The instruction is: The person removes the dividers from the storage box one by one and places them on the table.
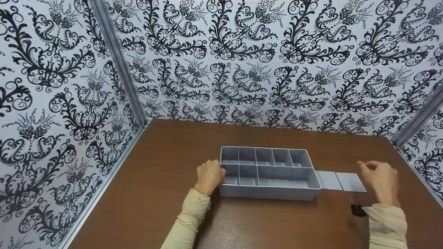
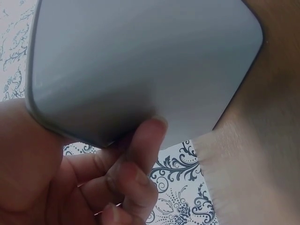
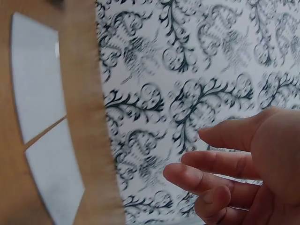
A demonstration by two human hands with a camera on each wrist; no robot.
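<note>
A grey divided organizer box (image 1: 266, 193) stands on the table, split by thin partitions into several compartments, with nothing seen inside them. My left hand (image 1: 209, 176) grips its left end at the rim; in the left wrist view a fingertip (image 2: 152, 129) touches the outer face of the end wall. Two flat light-grey plates lie side by side to the right of the box: a nearer plate (image 1: 328, 180) and an outer plate (image 1: 352, 182), with a narrow gap between them. Beside the outer plate, my right hand (image 1: 382, 180) hovers with loosely bent fingers and holds nothing.
The brown wooden tabletop (image 1: 166, 152) surrounds the box. Black-and-white patterned panels (image 1: 242, 69) rise behind and at both sides, joined by grey metal posts (image 1: 117, 62). A small black object (image 1: 358, 210) sits at the right sleeve's edge.
</note>
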